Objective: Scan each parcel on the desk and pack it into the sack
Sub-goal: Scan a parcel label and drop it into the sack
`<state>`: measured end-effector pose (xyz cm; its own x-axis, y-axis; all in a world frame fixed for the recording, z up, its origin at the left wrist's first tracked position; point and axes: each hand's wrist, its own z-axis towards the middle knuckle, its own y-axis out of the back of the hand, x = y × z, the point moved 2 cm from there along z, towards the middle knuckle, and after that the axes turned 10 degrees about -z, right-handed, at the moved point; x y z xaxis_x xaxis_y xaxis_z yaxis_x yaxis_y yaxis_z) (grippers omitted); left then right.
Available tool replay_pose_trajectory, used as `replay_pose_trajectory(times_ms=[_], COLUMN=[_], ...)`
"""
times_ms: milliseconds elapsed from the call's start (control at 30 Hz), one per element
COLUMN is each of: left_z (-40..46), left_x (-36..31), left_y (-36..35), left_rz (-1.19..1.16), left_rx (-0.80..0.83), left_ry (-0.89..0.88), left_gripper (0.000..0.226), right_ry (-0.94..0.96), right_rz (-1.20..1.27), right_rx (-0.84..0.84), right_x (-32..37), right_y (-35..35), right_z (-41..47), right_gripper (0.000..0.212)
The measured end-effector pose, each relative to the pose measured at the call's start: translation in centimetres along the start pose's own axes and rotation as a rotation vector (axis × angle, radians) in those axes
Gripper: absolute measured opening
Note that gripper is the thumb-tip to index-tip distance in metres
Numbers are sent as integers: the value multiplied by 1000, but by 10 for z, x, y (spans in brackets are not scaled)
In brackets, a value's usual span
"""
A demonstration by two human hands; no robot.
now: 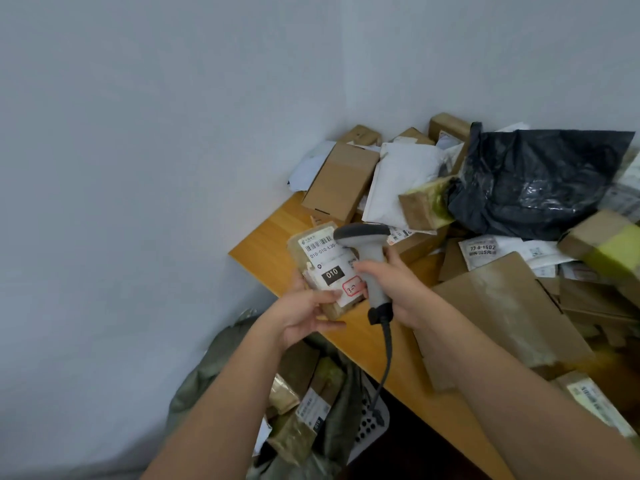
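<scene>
Head view, scanner (pixel 367 251) overlapping parcel (pixel 327 270) label

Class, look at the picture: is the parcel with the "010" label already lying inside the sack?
No. The left hand holds the parcel above the desk edge, beside the scanner.

Soft, even, dim-ish daylight; my forearms cast no hard shadows. Glare on black plastic bag (pixel 540 181) far right. Right-edge parcels smeared by blur; wide-angle bending at edges.
</scene>
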<state>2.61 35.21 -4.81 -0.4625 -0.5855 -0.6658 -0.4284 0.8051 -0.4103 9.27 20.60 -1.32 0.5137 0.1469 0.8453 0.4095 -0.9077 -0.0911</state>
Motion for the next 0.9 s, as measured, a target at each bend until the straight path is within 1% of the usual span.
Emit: replay_pose_trajectory(times_ms=[67, 167, 267, 400, 533, 600, 900], left_z=[-5, -12, -20, -29, -32, -32, -27], left_x=[-6, -14, -20, -25, -27, -28, -27], left_y=[7, 18, 26, 31, 34, 33, 23], left_rz=[-47, -93, -118, -110, -113, -125, -103], left_rx=[-55, -162, -225, -292, -329, -350, -423], left_ry=[-55, -118, -147, -188, -199, -201, -191], left_gripper=[62, 62, 61, 57, 53, 52, 47], right_ry=[14, 53, 77, 137, 212, 237, 282], right_rz=[-8, -83, -169, -239, -341, -364, -352], right_rx=[8, 17, 32, 85, 122, 141, 188], right_x=[11, 29, 50, 80, 103, 111, 131], right_y=[1, 4, 5, 4, 5, 6, 21], right_z=[-10, -23, -36, -60, -88, -101, -136], right_gripper=[45, 33, 34, 28, 36, 36, 42])
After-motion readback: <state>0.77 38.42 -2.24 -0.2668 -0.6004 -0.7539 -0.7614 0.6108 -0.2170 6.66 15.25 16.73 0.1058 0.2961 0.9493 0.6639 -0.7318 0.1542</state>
